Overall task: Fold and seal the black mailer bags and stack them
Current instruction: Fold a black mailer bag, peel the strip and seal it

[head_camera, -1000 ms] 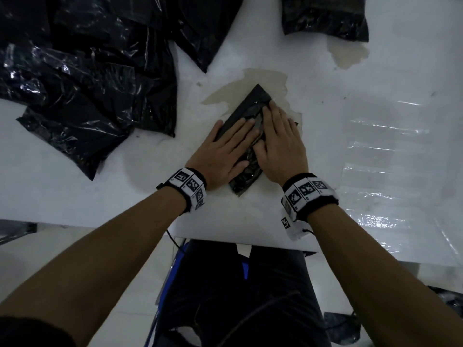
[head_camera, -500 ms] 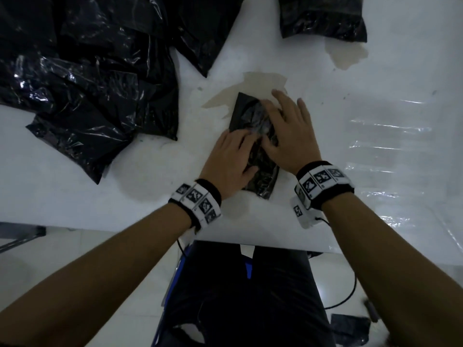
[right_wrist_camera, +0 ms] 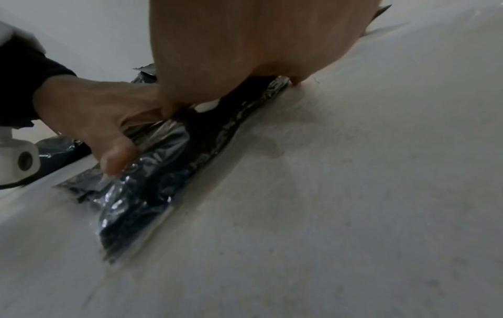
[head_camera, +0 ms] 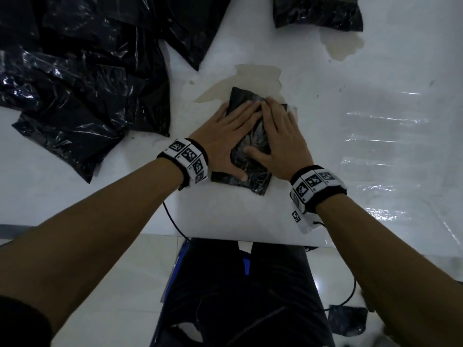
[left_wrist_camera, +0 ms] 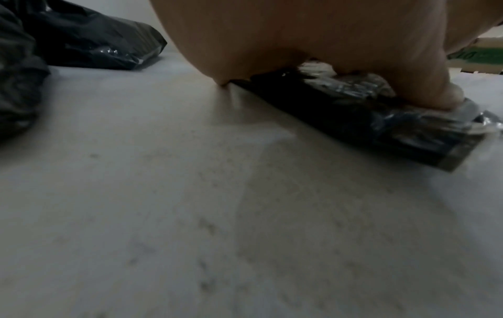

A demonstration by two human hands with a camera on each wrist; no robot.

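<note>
A small folded black mailer bag (head_camera: 250, 175) lies flat on the white table (head_camera: 125, 196), near its front edge. My left hand (head_camera: 225, 139) presses on its left half with straight fingers, thumb down near the bag's lower edge. My right hand (head_camera: 280, 136) lies flat on the right half, its fingertips beside those of the left. From the left wrist the folded bag (left_wrist_camera: 381, 127) shows as a thin dark slab under my palm. The right wrist view shows the same bag (right_wrist_camera: 141, 193) with my left thumb on it. Most of the bag's top is hidden by my hands.
A loose heap of unfolded black mailer bags (head_camera: 82, 83) covers the table's far left. Another black bag (head_camera: 318, 13) lies at the far edge, centre right. Clear plastic film (head_camera: 388, 151) glints on the table's right side. Brownish stains (head_camera: 343, 46) mark the surface.
The folded bag has turned from a slanted lie to nearly square with the table edge. Both hands shifted with it and now lie flat side by side on top.
</note>
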